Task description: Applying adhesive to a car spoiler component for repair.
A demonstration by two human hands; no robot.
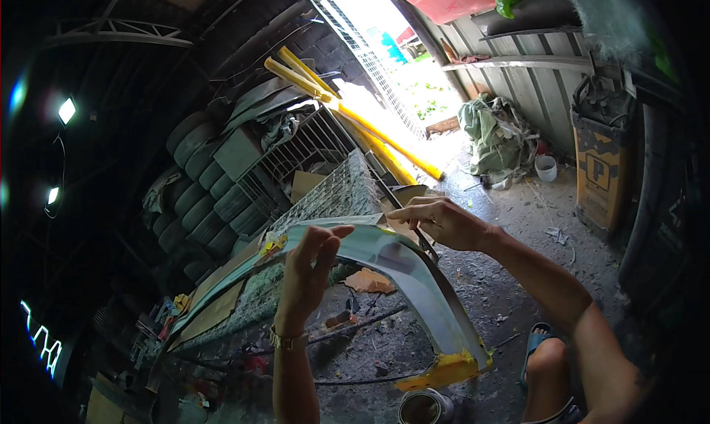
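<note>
A long, curved, pale green-white car body panel [403, 254] arches in front of me, its lower right end smeared with yellow filler [447, 368]. My left hand [310, 258], with a band on its wrist, is raised over the panel's near side. Its fingers are half bent and the thumb stands apart, with nothing visible between them. Over the panel's upper right edge is my right hand [444, 224], fingers stretched to the left. I see nothing in it, though its underside is hidden, and whether it touches the panel is unclear.
An open tin [425, 407] stands below the panel's yellow end. Stacked tires [196, 209], a metal rack [296, 158] and yellow poles [384, 139] lie beyond. At right are a cloth-covered heap [484, 136], a white bucket [546, 168] and a yellow-black bin [603, 169]. Debris litters the floor.
</note>
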